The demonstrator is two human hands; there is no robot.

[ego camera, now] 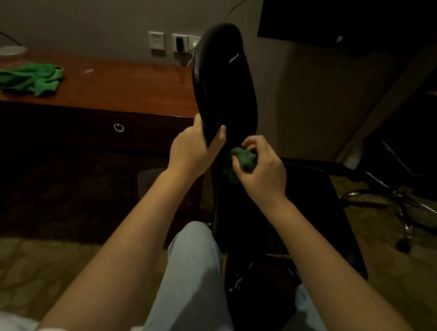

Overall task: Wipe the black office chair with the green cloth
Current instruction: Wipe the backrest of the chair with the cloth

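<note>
The black office chair (223, 85) lies tipped on its side in front of me, its padded backrest rising toward the wall and its seat (317, 219) lower right. My left hand (195, 149) grips the lower edge of the backrest, thumb on the near face. My right hand (260, 167) holds a bunched green cloth (242, 159) against the dark chair surface just right of the left hand. Part of the cloth hangs below my fingers.
A second green cloth (28, 79) lies on the wooden desk (130, 86) at the left, beside a lamp base (7, 48). The chair's chrome wheeled base (406, 206) spreads at the right. My knees in light trousers (192, 276) sit below the chair. Wall sockets (156, 41) are behind.
</note>
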